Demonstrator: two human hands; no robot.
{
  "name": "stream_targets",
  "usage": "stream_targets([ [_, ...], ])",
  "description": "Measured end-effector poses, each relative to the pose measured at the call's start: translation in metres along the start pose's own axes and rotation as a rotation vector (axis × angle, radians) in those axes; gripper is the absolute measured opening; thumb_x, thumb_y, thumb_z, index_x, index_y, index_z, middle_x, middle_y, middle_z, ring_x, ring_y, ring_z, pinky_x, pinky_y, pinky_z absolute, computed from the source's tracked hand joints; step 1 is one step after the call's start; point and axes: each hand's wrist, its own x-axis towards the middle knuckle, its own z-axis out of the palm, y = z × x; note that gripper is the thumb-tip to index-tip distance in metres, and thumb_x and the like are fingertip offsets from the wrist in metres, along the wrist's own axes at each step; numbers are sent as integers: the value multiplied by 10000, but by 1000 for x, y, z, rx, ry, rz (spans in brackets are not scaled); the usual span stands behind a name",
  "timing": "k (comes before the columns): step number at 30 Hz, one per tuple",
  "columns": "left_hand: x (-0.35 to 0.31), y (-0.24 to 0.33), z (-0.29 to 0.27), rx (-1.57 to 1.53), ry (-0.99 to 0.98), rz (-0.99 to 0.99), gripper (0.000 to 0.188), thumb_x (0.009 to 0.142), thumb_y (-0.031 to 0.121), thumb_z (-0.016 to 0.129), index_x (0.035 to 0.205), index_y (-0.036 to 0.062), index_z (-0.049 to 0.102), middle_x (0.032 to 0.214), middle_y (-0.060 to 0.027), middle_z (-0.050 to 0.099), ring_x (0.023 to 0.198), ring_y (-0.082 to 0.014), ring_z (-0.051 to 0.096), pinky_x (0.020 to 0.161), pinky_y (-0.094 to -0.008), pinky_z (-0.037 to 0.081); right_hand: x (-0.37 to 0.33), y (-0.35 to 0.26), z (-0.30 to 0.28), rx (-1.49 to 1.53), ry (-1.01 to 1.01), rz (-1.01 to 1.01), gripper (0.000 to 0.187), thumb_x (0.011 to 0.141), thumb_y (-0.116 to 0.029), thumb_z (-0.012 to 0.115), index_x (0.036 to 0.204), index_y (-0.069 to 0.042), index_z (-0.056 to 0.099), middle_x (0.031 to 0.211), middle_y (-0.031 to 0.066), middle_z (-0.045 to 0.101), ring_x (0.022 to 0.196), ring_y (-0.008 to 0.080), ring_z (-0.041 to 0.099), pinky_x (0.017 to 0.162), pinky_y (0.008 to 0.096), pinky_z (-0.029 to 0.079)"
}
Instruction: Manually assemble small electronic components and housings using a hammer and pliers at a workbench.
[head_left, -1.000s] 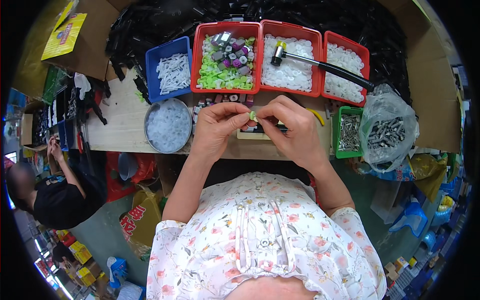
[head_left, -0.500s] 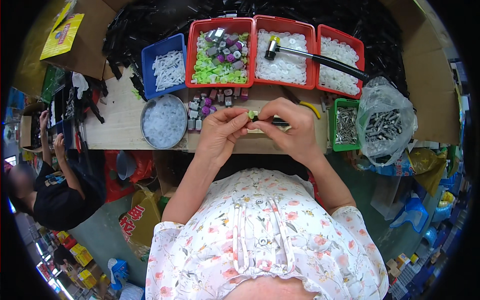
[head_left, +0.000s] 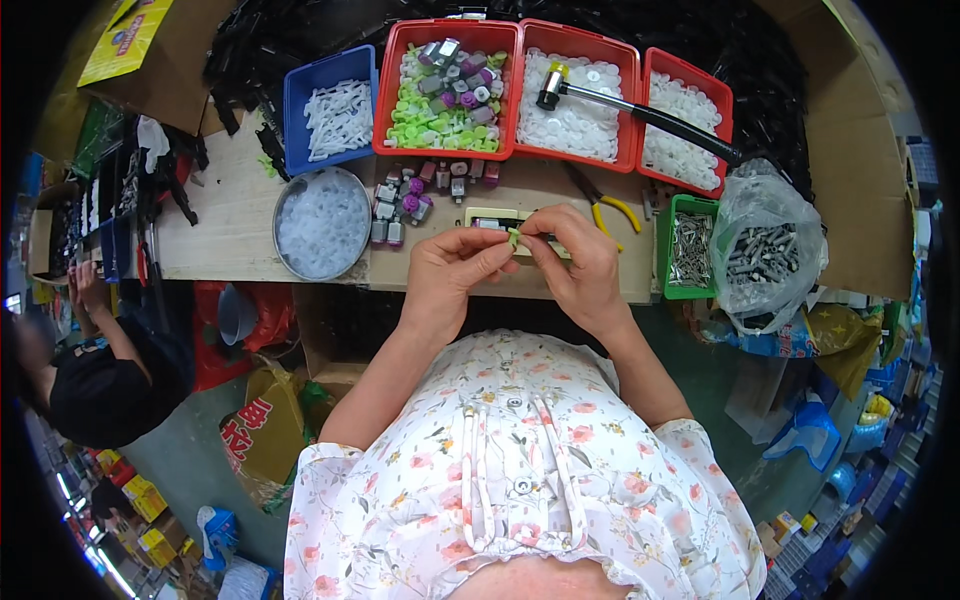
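A small light-green plastic part (head_left: 514, 237) is pinched between the fingertips of both my hands, above the near edge of the bench. My left hand (head_left: 450, 275) grips it from the left with thumb and forefinger. From the other side my right hand (head_left: 580, 260) closes on it, its fingers bent. Just behind the fingertips lies a cream-coloured block (head_left: 480, 213) with a dark piece in it, partly covered by my hands. Pliers with yellow handles (head_left: 612, 213) rest on the bench beyond my right hand.
Red bins hold green and purple-grey parts (head_left: 440, 130) and white discs (head_left: 570, 125); a hammer (head_left: 640, 112) lies across two. A blue bin (head_left: 292, 110), round metal dish (head_left: 281, 230), green bin (head_left: 668, 250) and plastic bag (head_left: 770, 240) stand around. Another person (head_left: 100, 370) works at left.
My hands have come closer together around the green part. The cream block and its dark piece show more behind them. The view has shifted slightly, and the other person's hands have lowered.
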Motion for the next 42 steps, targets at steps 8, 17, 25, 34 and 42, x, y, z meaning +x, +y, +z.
stream_targets([
  [8,2,-4,2,1219,103,885,249,747,-13,778,987,-6,714,967,-117,655,869,-263,641,714,-357,523,-6,39,1,-168,-72,-21,148,806,51,699,933,5,639,960,120,542,795,273,591,674,339,479],
  [17,10,-15,-9,1428,31,1097,268,714,-36,779,967,-1,699,996,-134,634,960,-335,620,779,-400,524,1,41,7,-173,-111,-89,155,787,2,732,921,-20,658,928,107,554,811,272,578,689,364,454],
  [25,13,-15,-16,1542,-30,1131,315,713,6,782,1016,14,698,1039,-131,618,980,-340,610,798,-420,523,4,42,7,-216,-145,-104,167,779,16,720,924,-19,644,933,109,552,814,286,576,692,372,452],
  [34,15,-12,-13,1692,-75,1158,252,799,93,694,1029,-8,669,1085,-106,608,1044,-291,581,838,-398,495,7,44,7,-200,-178,-102,170,778,27,716,918,-20,634,935,110,547,822,283,576,690,367,453],
  [42,20,-4,-8,1723,-138,1169,234,791,107,712,991,-7,666,1051,-97,596,1013,-286,577,822,-385,482,-1,29,-16,-110,-138,-14,178,792,34,720,951,-13,657,972,105,583,858,264,615,719,343,500],
])
